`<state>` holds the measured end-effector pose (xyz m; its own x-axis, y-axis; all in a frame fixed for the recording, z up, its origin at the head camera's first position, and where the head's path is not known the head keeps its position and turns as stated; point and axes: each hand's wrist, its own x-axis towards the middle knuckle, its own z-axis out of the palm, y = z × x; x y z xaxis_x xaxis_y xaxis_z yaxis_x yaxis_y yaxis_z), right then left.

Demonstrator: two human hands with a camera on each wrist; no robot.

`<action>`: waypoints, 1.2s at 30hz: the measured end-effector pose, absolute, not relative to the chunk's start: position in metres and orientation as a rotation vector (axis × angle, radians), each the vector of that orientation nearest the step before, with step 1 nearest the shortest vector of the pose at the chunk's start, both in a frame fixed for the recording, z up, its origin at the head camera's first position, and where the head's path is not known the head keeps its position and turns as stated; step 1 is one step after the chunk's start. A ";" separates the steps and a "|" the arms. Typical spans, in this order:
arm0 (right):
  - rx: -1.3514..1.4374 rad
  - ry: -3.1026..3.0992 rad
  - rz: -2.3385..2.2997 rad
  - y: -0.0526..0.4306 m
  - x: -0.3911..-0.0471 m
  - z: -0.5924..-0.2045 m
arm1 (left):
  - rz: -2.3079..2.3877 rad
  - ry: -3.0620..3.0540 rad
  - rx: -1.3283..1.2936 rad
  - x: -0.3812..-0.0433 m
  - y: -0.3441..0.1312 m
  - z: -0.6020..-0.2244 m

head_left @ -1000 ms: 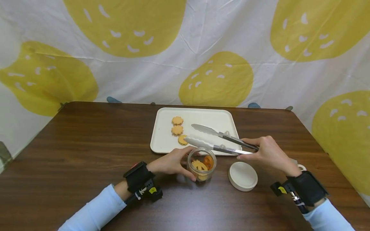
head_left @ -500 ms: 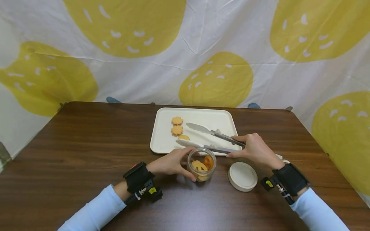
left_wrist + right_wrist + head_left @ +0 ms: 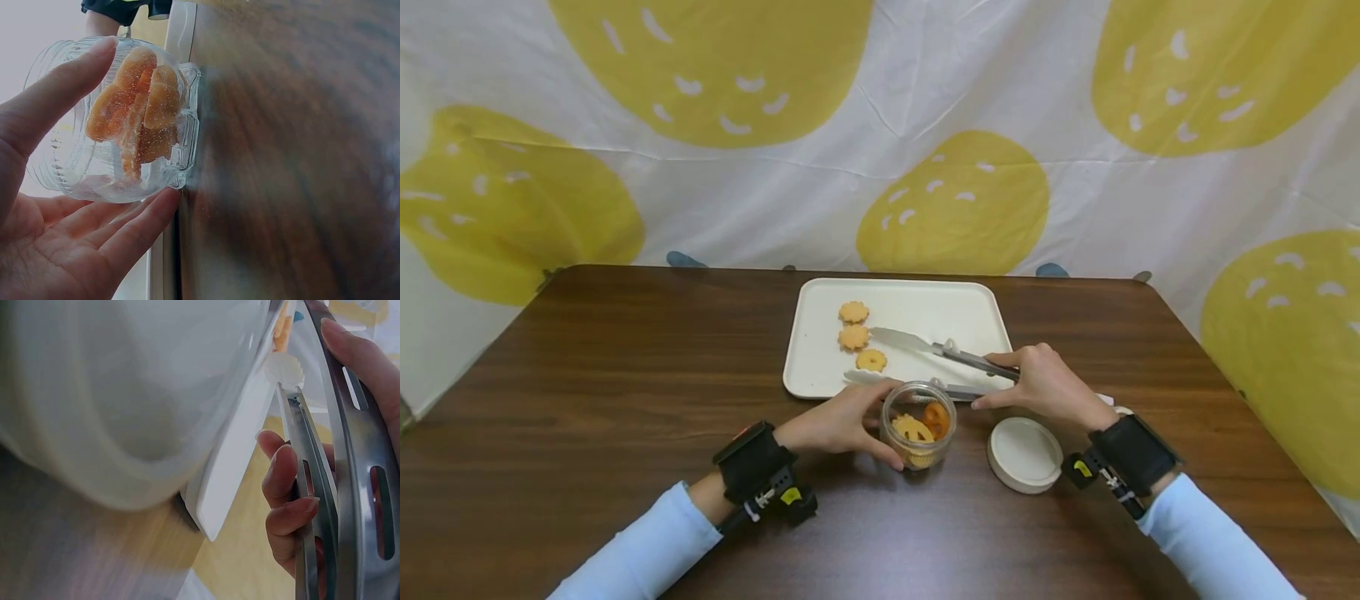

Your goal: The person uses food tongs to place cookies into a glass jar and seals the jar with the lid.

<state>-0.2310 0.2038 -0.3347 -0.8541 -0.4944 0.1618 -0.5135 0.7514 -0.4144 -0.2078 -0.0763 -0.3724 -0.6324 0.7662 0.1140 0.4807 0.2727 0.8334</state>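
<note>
My left hand (image 3: 842,421) grips a clear glass jar (image 3: 75,169), thumb on one side and fingers on the other. Inside are scalloped biscuits (image 3: 912,428) and a glossy orange-brown piece (image 3: 937,418). Metal tongs (image 3: 973,359) are in my right hand (image 3: 1048,383), thumb on one arm and curled fingers on the other. Their arms are spread. One tip is close to the middle biscuit (image 3: 853,337) on a white tray (image 3: 940,304); the other is partly hidden behind the jar. Between the tips lies the nearest biscuit (image 3: 871,360), with a hole in its centre.
A third biscuit (image 3: 853,312) lies farthest back on the tray. The round white lid (image 3: 1025,454) sits right of the jar, below my right hand. Something small and white (image 3: 1122,410) shows behind the right wrist. A patterned cloth (image 3: 760,208) hangs behind the table.
My right hand has moved left with the tongs, and their tips now stand either side of the nearest biscuit. The left hand keeps hold of the jar in place. The head view shifts slightly.
</note>
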 end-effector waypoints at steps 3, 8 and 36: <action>0.845 -2.902 0.691 0.203 -0.233 -0.333 | 1.293 2.247 1.149 -0.208 -0.077 -0.372; 0.852 -2.913 0.673 0.204 -0.234 -0.334 | 1.304 2.246 1.137 -0.207 -0.077 -0.371; 0.980 -2.781 0.606 0.205 -0.229 -0.338 | 1.336 2.211 1.115 -0.206 -0.077 -0.372</action>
<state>-0.2292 0.2054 -0.3379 -0.7803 -0.5726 0.2516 -0.6254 0.7081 -0.3279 -0.2064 -0.0773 -0.3723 -0.6410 0.7591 0.1135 0.4535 0.2553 0.8539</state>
